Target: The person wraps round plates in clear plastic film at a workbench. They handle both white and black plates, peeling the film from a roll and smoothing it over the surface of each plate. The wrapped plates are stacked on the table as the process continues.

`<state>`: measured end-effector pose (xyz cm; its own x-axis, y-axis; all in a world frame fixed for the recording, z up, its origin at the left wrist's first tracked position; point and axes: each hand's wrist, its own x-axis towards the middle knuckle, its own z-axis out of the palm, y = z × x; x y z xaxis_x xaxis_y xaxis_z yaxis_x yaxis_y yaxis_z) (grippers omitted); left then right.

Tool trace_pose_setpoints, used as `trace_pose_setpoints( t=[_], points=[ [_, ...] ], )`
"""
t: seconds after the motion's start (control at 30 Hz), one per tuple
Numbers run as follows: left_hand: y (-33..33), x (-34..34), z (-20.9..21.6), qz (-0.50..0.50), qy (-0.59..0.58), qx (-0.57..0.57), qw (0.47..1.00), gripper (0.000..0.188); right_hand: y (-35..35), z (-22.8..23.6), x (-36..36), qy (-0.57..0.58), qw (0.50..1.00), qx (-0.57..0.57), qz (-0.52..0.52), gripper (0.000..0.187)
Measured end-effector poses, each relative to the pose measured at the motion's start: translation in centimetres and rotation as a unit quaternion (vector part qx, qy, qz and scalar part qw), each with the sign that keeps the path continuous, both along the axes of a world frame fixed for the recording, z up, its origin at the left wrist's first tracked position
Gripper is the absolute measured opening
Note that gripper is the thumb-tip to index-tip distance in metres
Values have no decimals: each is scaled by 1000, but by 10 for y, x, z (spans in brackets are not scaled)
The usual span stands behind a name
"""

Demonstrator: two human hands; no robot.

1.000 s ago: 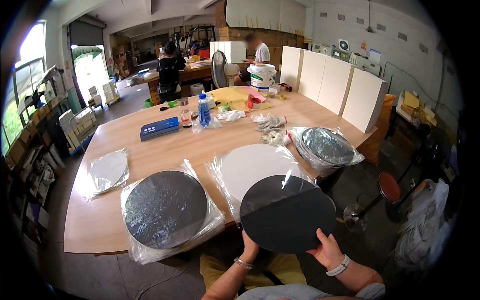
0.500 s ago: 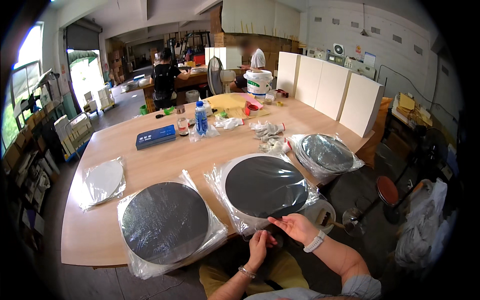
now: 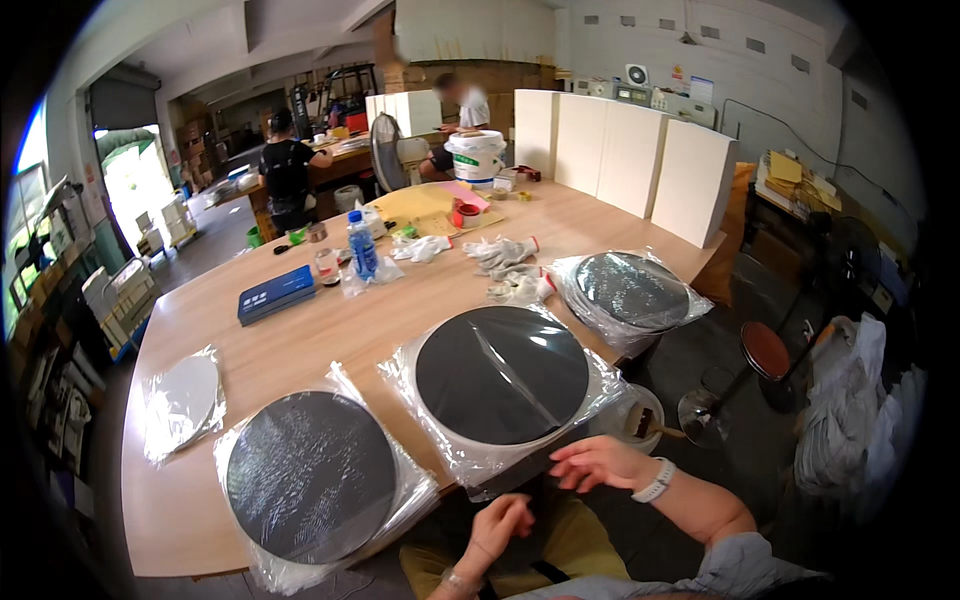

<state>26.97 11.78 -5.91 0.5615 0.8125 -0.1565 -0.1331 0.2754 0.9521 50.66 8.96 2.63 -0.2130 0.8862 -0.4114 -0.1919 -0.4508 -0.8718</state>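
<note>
A black round disc (image 3: 502,372) lies on a stack of white discs in an opened clear plastic bag (image 3: 470,462) at the table's near edge. My right hand (image 3: 598,462) hovers just below that stack's front rim, fingers spread, holding nothing. My left hand (image 3: 501,524) is lower, under the table edge, fingers loosely curled and empty. To the left lies another bagged stack topped by a black disc (image 3: 310,473). A third bagged dark disc stack (image 3: 629,290) sits at the right.
A small bagged white disc (image 3: 181,402) lies far left. On the wooden table (image 3: 300,340) are a blue box (image 3: 276,293), a water bottle (image 3: 362,246), gloves (image 3: 503,253), a white bucket (image 3: 476,155) and white panels (image 3: 633,155). Two people work behind. A round stool (image 3: 765,349) stands right.
The black disc that both hands held at the table edge now lies on the white stack. Both hands have let go and drawn back below the edge.
</note>
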Motion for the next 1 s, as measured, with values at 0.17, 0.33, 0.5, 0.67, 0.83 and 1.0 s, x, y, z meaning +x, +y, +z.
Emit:
trace_pose_setpoints(
  t=[0.17, 0.33, 0.5, 0.67, 0.83, 1.0],
  points=[
    [6, -35, 59, 131, 285, 630, 710, 68, -7, 3, 95, -671, 583, 437, -135, 52],
    [43, -26, 65, 40, 391, 650, 651, 35, 24, -17, 143, -628, 579, 518, -38, 39],
    [42, -35, 65, 56, 358, 655, 664, 15, 43, -22, 168, -529, 639, 556, -48, 11],
    [46, -31, 69, 87, 363, 609, 700, 7, 55, -24, 183, -464, 730, 500, -48, 7],
    [62, -15, 80, 141, 398, 463, 779, 11, 70, -25, 170, -425, 816, 378, -104, 17],
    [81, -8, 69, 136, 472, 424, 761, 21, 81, -36, 157, -484, 815, 287, -142, 23]
  ],
)
